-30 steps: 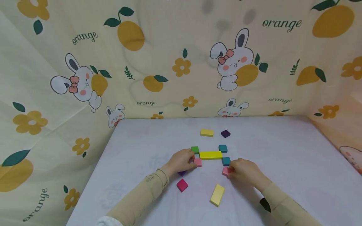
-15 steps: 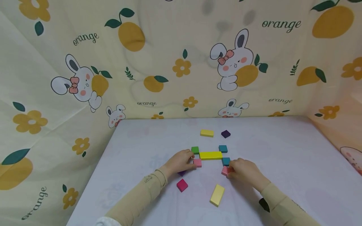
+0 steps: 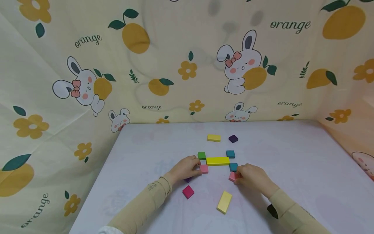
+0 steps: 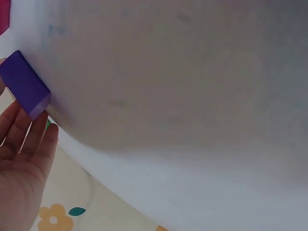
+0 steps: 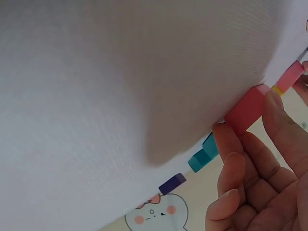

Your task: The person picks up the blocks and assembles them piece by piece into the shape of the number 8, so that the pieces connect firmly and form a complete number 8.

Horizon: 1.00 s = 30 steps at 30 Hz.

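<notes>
In the head view my left hand [image 3: 185,169] is at the left pink block [image 3: 204,169], its thumb and fingertips pinching the block's near and far sides. My right hand [image 3: 252,177] pinches another pink block [image 3: 232,176] between thumb and fingers, as the right wrist view also shows with that pink block [image 5: 248,109]. A long yellow block [image 3: 217,161] lies between a green block [image 3: 201,155] and two teal blocks, the nearer teal block [image 3: 233,167] just beyond my right fingertips. Partly hidden below my left hand is a purple block [image 4: 25,84].
A pale yellow block [image 3: 214,138] and a dark purple block [image 3: 233,138] lie farther back. Nearer are a crimson block [image 3: 188,192] and another pale yellow block [image 3: 224,202]. A dark piece [image 3: 272,211] shows beside the right sleeve. Patterned cloth [image 3: 163,58] hangs behind the white table [image 3: 140,146].
My left thumb has shifted very slightly left and toward me at the pink block. The right hand and the blocks look the same.
</notes>
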Tool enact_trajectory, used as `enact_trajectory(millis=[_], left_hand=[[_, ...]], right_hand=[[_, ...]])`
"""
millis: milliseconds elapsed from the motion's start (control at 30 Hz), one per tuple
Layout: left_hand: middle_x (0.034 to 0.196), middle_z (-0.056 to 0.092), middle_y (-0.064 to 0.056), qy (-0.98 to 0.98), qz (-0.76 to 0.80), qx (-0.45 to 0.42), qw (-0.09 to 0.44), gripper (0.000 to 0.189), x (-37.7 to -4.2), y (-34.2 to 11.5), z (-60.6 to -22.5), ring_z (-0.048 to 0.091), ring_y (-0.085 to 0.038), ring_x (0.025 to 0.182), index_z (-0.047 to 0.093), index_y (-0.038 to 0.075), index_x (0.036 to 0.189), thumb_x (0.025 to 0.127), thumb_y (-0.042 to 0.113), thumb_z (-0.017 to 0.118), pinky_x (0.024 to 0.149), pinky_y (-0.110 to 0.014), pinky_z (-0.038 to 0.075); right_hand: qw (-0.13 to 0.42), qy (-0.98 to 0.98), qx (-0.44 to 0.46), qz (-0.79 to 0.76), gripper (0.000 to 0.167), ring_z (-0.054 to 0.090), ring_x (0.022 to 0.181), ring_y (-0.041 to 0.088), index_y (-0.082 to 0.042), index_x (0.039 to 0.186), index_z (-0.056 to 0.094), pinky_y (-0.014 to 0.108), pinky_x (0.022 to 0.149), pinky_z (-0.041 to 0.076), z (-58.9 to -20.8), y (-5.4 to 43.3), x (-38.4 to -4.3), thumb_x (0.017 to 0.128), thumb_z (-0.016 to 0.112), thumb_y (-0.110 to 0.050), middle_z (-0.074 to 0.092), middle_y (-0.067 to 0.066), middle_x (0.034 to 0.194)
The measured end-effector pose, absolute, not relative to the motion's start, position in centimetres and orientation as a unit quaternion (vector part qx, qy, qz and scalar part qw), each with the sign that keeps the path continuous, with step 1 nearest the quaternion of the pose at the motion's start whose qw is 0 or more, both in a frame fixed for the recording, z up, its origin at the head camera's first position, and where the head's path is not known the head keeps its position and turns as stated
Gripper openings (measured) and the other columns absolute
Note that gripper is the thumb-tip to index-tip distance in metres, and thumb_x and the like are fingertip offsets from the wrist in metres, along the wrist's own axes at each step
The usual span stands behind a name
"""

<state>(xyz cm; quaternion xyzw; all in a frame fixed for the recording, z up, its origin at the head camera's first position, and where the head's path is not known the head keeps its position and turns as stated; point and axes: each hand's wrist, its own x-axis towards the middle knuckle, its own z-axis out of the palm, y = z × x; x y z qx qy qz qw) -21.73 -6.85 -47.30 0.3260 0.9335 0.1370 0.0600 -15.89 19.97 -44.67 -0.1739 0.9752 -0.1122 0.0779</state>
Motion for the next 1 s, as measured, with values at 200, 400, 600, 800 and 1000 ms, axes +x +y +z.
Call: enact_trajectory(millis=[200,400,600,800,1000], left_hand=[[0.089,0.061,0.002,0.935,0.130,0.325,0.060,0.032,-21.6,-6.7,-47.2,0.046,-0.006,0.073,0.065,0.013,0.104,0.084,0.038,0.066,0.070,-0.016,0.044],[0.092,0.061,0.003,0.937,0.130,0.316,0.071,0.037,-21.6,-6.9,-47.2,0.048,-0.006,0.076,0.062,0.013,0.108,0.084,0.040,0.067,0.075,-0.017,0.047],[0.098,0.062,0.001,0.934,0.143,0.319,0.068,0.035,-21.3,-8.3,-46.9,0.054,-0.007,0.083,0.063,0.011,0.109,0.086,0.036,0.065,0.081,-0.021,0.049],[0.103,0.063,-0.001,0.937,0.155,0.306,0.058,0.030,-20.7,-10.3,-46.4,0.060,-0.012,0.096,0.065,0.010,0.107,0.088,0.033,0.062,0.089,-0.028,0.049],[0.099,0.064,0.002,0.932,0.170,0.315,0.057,0.024,-20.1,-12.0,-46.3,0.059,-0.012,0.092,0.069,0.011,0.101,0.086,0.029,0.064,0.085,-0.027,0.049]], right_hand=[[0.085,0.975,-0.168,-0.115,0.018,0.046,0.064,0.010,-0.013,0.078,0.064,0.023,0.060,0.045,-44.7,19.9,-15.8,0.073,0.077,-0.024,0.057,-0.005,0.068],[0.082,0.977,-0.162,-0.112,0.019,0.046,0.064,0.011,-0.012,0.078,0.064,0.024,0.060,0.045,-44.8,19.9,-15.8,0.073,0.077,-0.024,0.056,-0.004,0.067],[0.097,0.976,-0.156,-0.118,0.018,0.046,0.065,0.011,-0.012,0.079,0.064,0.025,0.061,0.046,-44.7,19.6,-15.9,0.074,0.077,-0.024,0.056,-0.005,0.068],[0.104,0.975,-0.152,-0.125,0.018,0.047,0.065,0.011,-0.012,0.078,0.064,0.025,0.061,0.046,-44.5,19.6,-15.9,0.074,0.077,-0.023,0.057,-0.005,0.068],[0.105,0.973,-0.159,-0.134,0.017,0.046,0.065,0.012,-0.012,0.078,0.063,0.025,0.059,0.044,-44.3,19.7,-15.9,0.075,0.076,-0.022,0.057,-0.004,0.068]])
